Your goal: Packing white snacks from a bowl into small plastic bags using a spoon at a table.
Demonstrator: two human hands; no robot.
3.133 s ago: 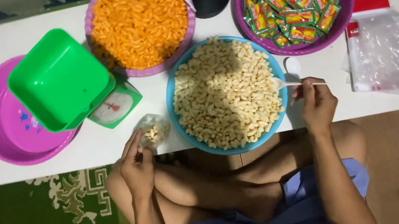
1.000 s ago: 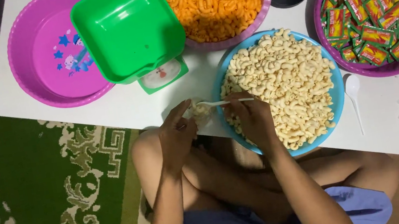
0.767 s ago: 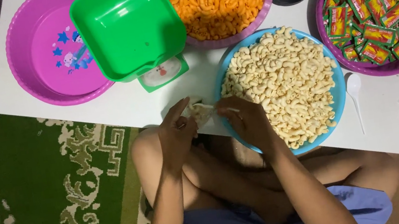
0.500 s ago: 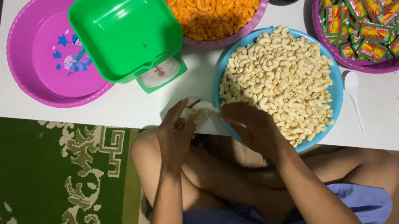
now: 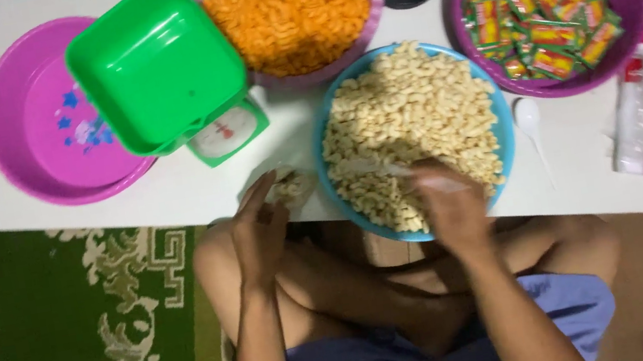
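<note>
Bag [image 5: 288, 186] of pale macaroni sits at the desk's [image 5: 167, 193] near edge, just left of the blue bowl [image 5: 506, 136], little room between them. Left hand [image 5: 259, 233] grips the small clear bag from below, fingers pinched on its mouth, wrist hanging off the desk edge over the knee. Right hand [image 5: 448, 196] is over the bowl's near rim, blurred, closed on a white spoon [image 5: 376, 166] lying across the macaroni. Green scale [image 5: 159, 68] and pink basin [image 5: 34, 124] stand beyond the bag; bare desk strip between. Spare spoon [image 5: 529, 120] lies right of bowl.
</note>
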